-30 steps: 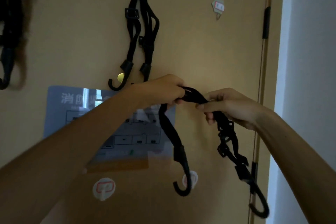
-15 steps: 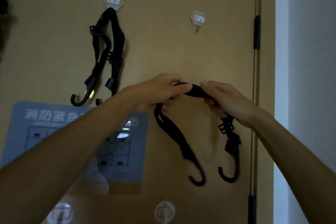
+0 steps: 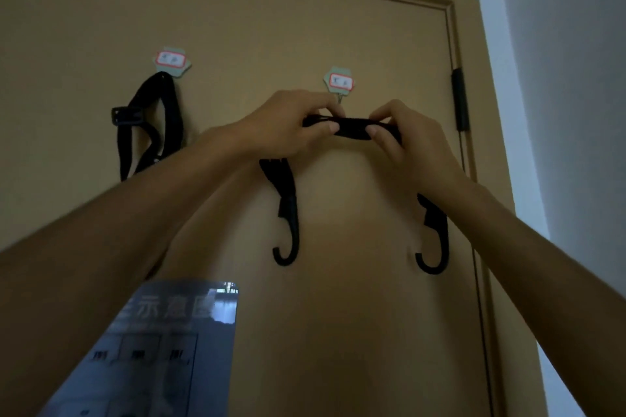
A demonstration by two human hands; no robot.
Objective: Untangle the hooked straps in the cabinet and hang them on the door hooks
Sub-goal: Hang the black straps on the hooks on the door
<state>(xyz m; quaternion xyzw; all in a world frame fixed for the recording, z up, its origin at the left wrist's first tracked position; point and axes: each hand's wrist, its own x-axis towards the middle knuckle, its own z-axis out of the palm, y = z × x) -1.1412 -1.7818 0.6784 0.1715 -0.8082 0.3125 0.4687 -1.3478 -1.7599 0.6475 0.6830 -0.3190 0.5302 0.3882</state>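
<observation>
Head view: I've got the black strap [image 3: 352,127] stretched level between both hands, up at the door [image 3: 338,315], just below the right door hook [image 3: 338,83]. Left hand [image 3: 288,125]: grip pinched on the strap's middle. Right hand [image 3: 403,142]: grip pinched on it too, just beside the left. Both tails droop behind my wrists, with one end hook [image 3: 288,244] dangling on the left and the other end hook [image 3: 435,247] on the right.

It looks like light, soft webbing, floppy, with the weight in those stiff ends. So the middle seems the right place to hold: keep that short span taut and slip it over the prong. Whether it touches the prong yet, I can't tell. A second strap [image 3: 149,122] hangs from the left door hook [image 3: 171,61].
</observation>
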